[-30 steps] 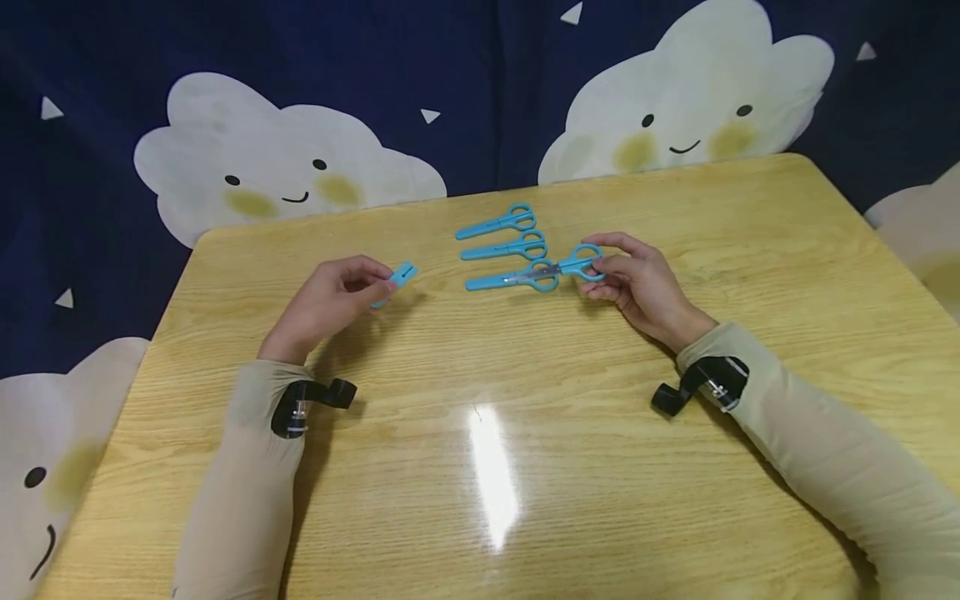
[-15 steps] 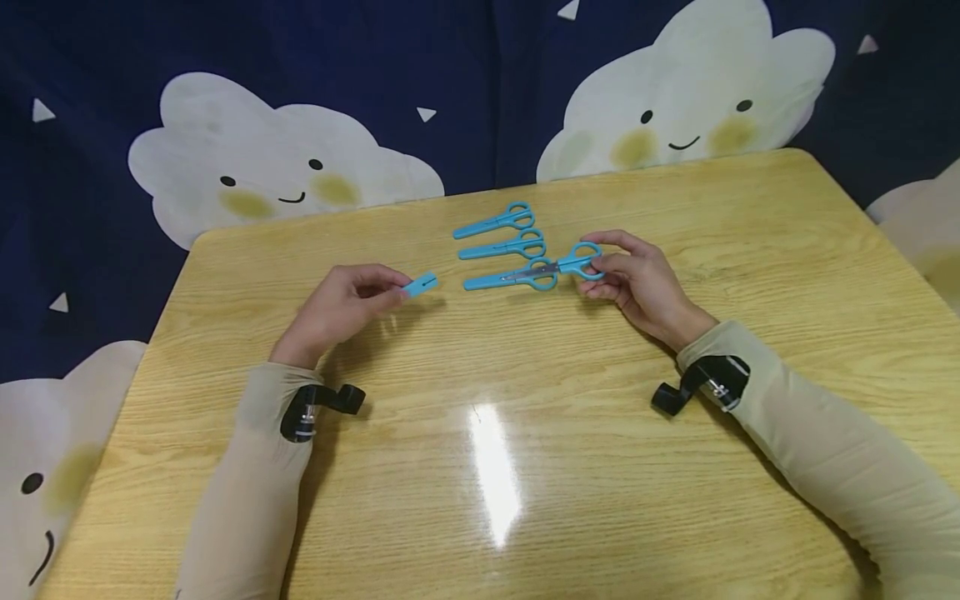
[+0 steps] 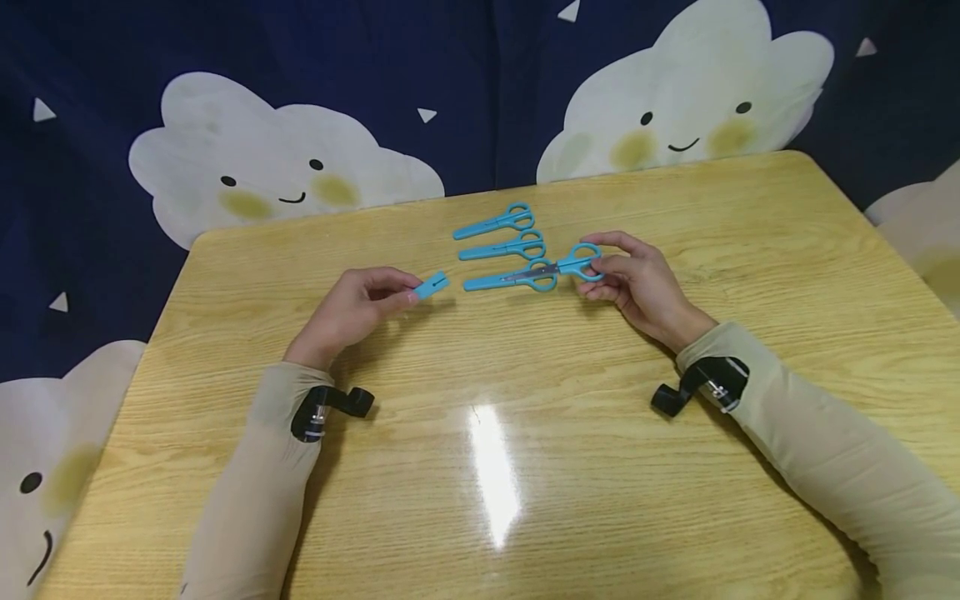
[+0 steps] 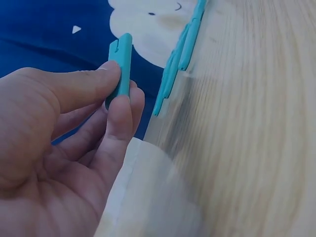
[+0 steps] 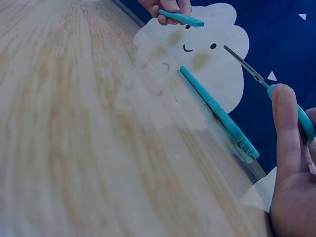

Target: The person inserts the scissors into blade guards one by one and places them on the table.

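Observation:
My left hand [image 3: 356, 308] pinches a blue blade cover [image 3: 432, 286] between thumb and fingers, its slotted open end turned toward the right; in the left wrist view the cover [image 4: 121, 64] stands clear above the table. With my right hand [image 3: 637, 279] I hold blue-handled scissors [image 3: 576, 264] by the finger loops. Their bare metal blades [image 5: 244, 64] are together and point left toward the cover, a gap apart from it. In the head view the blades overlap the nearest of three covered blue scissors [image 3: 495, 282] lying on the table.
Behind it, the middle covered scissors [image 3: 495, 249] and the farthest covered scissors [image 3: 491, 224] lie in a column, tips left. The wooden table [image 3: 600, 500] ends at a dark blue cloud-print curtain [image 3: 480, 100]. Black camera straps [image 3: 311, 412] sit on both wrists.
My left hand has moved right with the blade cover, bringing it closer to the scissors' tips and turning it flatter. My right hand and its scissors have stayed nearly still.

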Demonstrator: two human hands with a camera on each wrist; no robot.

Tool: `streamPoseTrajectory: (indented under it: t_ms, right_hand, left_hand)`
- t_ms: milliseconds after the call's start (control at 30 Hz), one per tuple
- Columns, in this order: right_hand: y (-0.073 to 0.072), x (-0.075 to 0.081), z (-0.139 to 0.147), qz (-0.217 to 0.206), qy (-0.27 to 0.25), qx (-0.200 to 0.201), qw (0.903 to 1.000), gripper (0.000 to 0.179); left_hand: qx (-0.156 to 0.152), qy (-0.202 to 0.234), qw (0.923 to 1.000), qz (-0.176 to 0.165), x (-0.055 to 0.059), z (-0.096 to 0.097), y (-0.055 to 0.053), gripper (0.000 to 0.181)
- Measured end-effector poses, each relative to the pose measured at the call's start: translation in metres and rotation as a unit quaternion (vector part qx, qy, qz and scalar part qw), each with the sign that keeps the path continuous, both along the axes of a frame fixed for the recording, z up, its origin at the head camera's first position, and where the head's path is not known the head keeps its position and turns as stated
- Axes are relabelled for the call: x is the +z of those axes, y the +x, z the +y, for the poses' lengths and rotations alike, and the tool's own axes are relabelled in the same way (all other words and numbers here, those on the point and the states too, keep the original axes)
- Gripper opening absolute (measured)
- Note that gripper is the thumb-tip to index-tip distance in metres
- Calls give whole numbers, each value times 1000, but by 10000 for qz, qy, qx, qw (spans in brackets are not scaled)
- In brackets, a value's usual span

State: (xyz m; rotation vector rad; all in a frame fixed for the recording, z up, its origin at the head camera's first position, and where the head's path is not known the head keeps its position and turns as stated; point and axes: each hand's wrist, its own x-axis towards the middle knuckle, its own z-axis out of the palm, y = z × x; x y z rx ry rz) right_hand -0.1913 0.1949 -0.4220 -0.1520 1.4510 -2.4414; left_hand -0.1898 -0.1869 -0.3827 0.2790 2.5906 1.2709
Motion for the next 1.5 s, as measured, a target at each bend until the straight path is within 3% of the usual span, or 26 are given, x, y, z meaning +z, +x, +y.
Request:
streamPoseTrajectory:
  t_ms: [367,567,833,1167,1367,1500]
  right_hand:
    - [0,-1,0,-7,-38,8,10000,38]
    - [0,-1,0,9,-81,29,10000,40]
    - [-1,-2,0,4,-48,12,10000,39]
    - [-1,-2,0,11,-65,20,10000,43]
    - [0,-2,0,16,-63,-6,10000,36]
    - [-1,-2,0,36,-55,-7,10000,36]
  left_hand:
    - [129,395,9986,-318,0,2,2,26]
    - [223,263,9989,-320,0,3,2,25]
    - [83,264,9986,-442,1,4,3,31]
    - [352,1057,9925,-512,-4,7,1,34]
    - [320,2147,9745,-560,-10,14,1,36]
    - [264,2498,9659,-619,-14,18,1,32]
